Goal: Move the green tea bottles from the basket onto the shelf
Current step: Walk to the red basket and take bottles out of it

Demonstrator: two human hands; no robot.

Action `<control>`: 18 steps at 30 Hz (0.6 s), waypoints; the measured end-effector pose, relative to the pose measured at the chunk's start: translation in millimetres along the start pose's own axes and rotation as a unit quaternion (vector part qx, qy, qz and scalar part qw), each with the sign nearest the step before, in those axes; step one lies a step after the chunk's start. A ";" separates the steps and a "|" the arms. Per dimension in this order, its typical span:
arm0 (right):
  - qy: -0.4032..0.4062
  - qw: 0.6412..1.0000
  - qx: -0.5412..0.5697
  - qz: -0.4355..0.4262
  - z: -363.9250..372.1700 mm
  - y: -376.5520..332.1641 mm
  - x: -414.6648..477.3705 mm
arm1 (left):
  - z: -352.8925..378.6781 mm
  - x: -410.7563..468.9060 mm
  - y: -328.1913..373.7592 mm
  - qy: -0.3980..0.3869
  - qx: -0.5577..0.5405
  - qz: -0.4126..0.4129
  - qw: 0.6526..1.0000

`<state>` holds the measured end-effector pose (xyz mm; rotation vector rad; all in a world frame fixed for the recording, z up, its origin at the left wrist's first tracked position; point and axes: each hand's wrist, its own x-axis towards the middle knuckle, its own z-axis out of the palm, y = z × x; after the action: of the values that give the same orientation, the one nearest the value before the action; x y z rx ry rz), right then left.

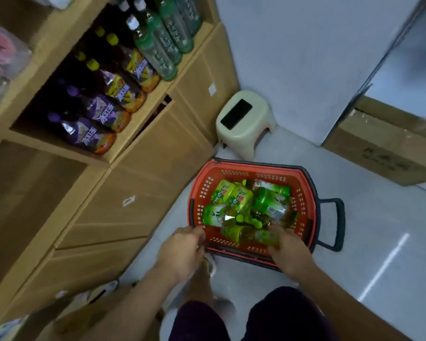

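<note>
A red plastic basket [303,193] with dark handles sits on the floor in front of me. Several green tea bottles [234,200] with green labels and caps lie jumbled inside it. My left hand [180,252] is at the basket's near left rim, fingers curled around the rim or its handle bar. My right hand [289,252] reaches over the near rim, its fingertips at a bottle [251,236] lying along the basket's near side; whether it grips it is blurred. The cardboard shelf [143,99] stands at left, with dark and green bottles in its open compartment.
A cream plastic stool [246,129] with a dark phone on top stands beyond the basket by the wall. A cardboard box [384,146] lies at right. Closed cardboard boxes [103,212] stack below the shelf at left. My knees are at the bottom.
</note>
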<state>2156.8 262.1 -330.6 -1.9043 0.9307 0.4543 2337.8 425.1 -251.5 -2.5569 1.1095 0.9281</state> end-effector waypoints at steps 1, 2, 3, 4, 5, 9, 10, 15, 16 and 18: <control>0.012 1.000 0.007 0.014 12.8 -3.6 13.4 | 4.8 19.4 -12.8 -0.005 0.007 0.015 1.000; 0.027 0.999 0.012 0.031 26.7 -6.9 27.0 | 11.4 39.8 -25.2 -0.009 0.014 0.032 0.999; 0.045 0.998 0.015 0.048 41.4 -10.0 40.7 | 19.1 61.1 -37.4 -0.009 0.019 0.052 0.998; 0.061 0.996 0.019 0.066 56.6 -13.1 54.6 | 27.9 82.9 -49.5 -0.015 0.019 0.074 0.997; 0.077 0.993 0.024 0.085 73.9 -15.3 68.2 | 38.4 104.7 -61.3 -0.025 0.016 0.100 0.995; 0.177 0.972 0.048 0.148 142.5 -16.4 119.0 | 96.2 188.8 -100.8 -0.037 0.006 0.211 0.977; 0.192 0.968 0.055 0.154 159.2 -11.7 132.6 | 114.3 206.5 -106.4 -0.036 0.002 0.235 0.971; 0.229 0.960 0.056 0.148 208.9 23.1 196.7 | 201.5 274.6 -102.4 -0.024 0.066 0.305 0.950; 0.258 0.956 0.024 0.141 207.6 36.4 209.7 | 215.8 285.7 -96.6 -0.019 0.090 0.314 0.945; 0.290 0.945 -0.051 0.144 198.4 63.6 234.0 | 237.1 303.5 -87.7 -0.023 0.130 0.327 0.936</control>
<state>2272.3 319.3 -616.2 -2.0417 1.6118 0.0989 2447.4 405.9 -630.5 -1.9558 1.9732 0.8753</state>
